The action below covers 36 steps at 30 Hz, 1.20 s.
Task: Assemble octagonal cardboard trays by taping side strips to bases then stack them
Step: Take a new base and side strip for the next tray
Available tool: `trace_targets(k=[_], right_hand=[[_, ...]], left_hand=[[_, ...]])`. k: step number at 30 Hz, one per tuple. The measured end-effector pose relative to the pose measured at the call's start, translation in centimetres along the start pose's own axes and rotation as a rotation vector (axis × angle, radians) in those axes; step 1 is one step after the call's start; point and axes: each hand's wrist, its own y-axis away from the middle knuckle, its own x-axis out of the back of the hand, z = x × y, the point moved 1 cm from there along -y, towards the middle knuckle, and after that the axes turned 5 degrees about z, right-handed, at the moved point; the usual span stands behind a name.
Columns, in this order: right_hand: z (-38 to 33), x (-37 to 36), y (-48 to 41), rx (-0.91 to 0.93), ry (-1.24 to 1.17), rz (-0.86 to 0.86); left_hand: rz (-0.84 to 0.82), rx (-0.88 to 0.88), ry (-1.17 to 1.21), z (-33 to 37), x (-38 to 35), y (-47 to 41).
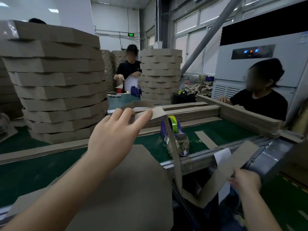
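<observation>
L hand: extended fwd, fingers near-straight, laid on upper end of side strip; thumb pinch beneath: cannot tell. Tray stack stands close on the left and limits room on that side. Base lies flat under L forearm, its right corner reaching table rail. Strip's long axis runs from L hand down and right past base's right edge, folds below rail level, then rises to R hand, which is curled round the lower end (blurred). Strip thus hangs off-base, to its right; L hand is nearer to base. Tape dispenser sits just behind strip's vertical run: probable snag point. Open room: above base and off-table on the near side.
</observation>
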Motion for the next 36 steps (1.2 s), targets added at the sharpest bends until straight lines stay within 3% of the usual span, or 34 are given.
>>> trace_targets(k=[5, 8, 11, 14, 16, 20, 23, 31, 36], right_hand=[[4.7, -1.4, 0.4, -0.391, -0.196, -0.209], [4.4, -2.4, 1.9, -0.536, -0.078, -0.314], [2.2, -3.4, 2.7, -0.322, 0.19, -0.412], [-2.1, -3.7, 5.1, 0.133, 0.274, -0.353], [-6.0, -3.6, 8.4, 0.456, 0.153, -0.339], [-11.7, -2.6, 16.3, 0.855, -0.228, -0.698], [-13.1, -2.1, 19.5, 0.977, -0.245, -0.864], [-13.5, -3.0, 19.3, 1.078, -0.327, -0.807], [-13.9, -2.3, 16.8, 1.042, -0.315, -0.754]], left_hand=[[-0.013, 0.023, 0.021, 0.2, 0.2, -0.8], [-0.027, 0.019, 0.023, 0.3, 0.2, -1.0], [-0.032, 0.028, 0.025, 0.5, 0.1, -1.2], [-0.051, 0.035, 0.03, 0.8, 0.0, -1.4], [-0.063, 0.024, 0.027, 1.1, 0.0, -1.3], [-0.085, 0.007, 0.012, 1.6, 0.2, -1.4], [-0.093, 0.0, 0.007, 1.7, 0.3, -1.4], [-0.097, 0.045, 0.079, 1.3, 0.6, -0.8], [-0.173, 0.322, 0.211, -1.0, 0.7, 1.0]])
